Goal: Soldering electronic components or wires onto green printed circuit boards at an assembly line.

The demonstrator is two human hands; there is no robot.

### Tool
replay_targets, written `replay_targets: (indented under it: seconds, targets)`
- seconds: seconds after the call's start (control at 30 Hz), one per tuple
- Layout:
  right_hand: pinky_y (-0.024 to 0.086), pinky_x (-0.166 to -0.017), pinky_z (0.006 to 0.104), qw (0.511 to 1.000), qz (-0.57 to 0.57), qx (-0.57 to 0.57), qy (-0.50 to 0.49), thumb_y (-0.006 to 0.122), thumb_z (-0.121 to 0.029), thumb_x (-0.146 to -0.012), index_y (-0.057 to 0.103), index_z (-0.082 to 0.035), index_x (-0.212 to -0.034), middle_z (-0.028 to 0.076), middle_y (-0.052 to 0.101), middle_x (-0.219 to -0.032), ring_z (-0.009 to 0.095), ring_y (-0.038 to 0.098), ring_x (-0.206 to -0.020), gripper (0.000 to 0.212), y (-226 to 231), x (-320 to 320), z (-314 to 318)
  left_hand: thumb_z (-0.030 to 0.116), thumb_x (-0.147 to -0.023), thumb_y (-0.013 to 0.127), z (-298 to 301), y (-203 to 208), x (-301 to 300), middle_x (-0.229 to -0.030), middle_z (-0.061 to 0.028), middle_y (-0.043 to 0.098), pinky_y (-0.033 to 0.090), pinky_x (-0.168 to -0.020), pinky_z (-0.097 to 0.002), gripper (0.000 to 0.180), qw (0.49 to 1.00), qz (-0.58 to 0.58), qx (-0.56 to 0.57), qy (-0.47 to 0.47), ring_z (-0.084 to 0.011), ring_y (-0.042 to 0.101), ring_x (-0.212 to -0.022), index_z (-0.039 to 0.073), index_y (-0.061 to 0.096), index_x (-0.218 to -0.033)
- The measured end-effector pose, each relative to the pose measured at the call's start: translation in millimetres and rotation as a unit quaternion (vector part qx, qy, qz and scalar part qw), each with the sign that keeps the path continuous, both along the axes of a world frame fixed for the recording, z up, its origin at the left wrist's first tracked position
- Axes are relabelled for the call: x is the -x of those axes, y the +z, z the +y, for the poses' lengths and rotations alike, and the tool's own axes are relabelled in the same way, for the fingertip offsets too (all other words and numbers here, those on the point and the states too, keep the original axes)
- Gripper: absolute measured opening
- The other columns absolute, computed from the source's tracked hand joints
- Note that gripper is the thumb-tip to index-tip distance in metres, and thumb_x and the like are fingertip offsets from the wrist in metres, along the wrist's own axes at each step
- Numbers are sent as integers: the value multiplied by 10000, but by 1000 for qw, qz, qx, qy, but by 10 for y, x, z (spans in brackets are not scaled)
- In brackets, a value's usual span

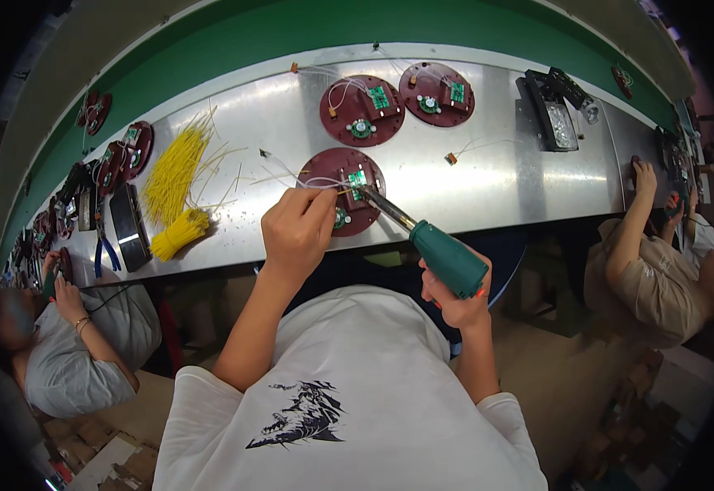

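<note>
Pinching what looks like a thin yellow strand (343, 191) in the left hand (301, 229), thumb pressed to fingertips; wrapped round the green grip of a soldering iron (451, 258) with the right hand (459, 296). Cannot tell how far along the strand runs inside the fingers.

From far left, can see a co-worker in a grey top (87, 356), then blue-handled pliers (106, 255) beside a dark box (131, 231) on the steel bench (521, 188). Next, see yellow wires (175, 173) fanned loosely behind a tighter yellow bundle (180, 234). Under and beyond the left fingertips, have a dark red disc (364, 216) lying flat, with the iron's tip at its green circuit board (356, 177); cannot tell whether touching. Behind it, see two similar discs (439, 92) side by side. Further right, see a small orange connector (451, 159), a black housing (549, 114) and a co-worker in a tan top (660, 295).
</note>
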State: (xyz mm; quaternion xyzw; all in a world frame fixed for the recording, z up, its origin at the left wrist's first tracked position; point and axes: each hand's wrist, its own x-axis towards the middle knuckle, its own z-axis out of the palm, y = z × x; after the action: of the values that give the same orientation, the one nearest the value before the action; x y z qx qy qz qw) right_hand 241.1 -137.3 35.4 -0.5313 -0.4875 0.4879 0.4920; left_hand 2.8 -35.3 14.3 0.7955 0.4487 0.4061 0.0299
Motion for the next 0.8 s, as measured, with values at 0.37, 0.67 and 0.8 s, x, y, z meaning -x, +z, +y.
replay_targets:
  seconds: [0.37, 0.67, 0.8]
  targets:
    - [477, -463, 267, 998, 34, -7, 62, 615, 13, -857, 608, 89, -1094, 140, 651, -874, 147, 589, -520, 248, -4, -72, 14, -16, -705, 739, -25, -16, 16, -805, -64, 649, 504, -565, -329, 230, 1000, 2, 1, 1, -225, 621, -678, 38, 713, -927]
    - [486, -455, 286, 995, 84, -54, -25, 579, -84, -912, 550, 97, -1217, 217, 619, -1030, 185, 581, -519, 357, -12, -216, 163, -11, -715, 735, 12, -39, 28, -803, -66, 652, 506, -567, -329, 224, 1000, 0, 0, 6, -226, 625, -688, 47, 713, -930]
    - [482, -455, 304, 987, 113, -103, -40, 525, -171, -950, 562, 74, -1126, 209, 613, -1010, 195, 582, -521, 304, -84, -385, 485, -7, -725, 728, -6, -34, 5, -802, -63, 648, 506, -567, -329, 208, 1000, 1, -15, 5, -226, 627, -693, 53, 712, -923]
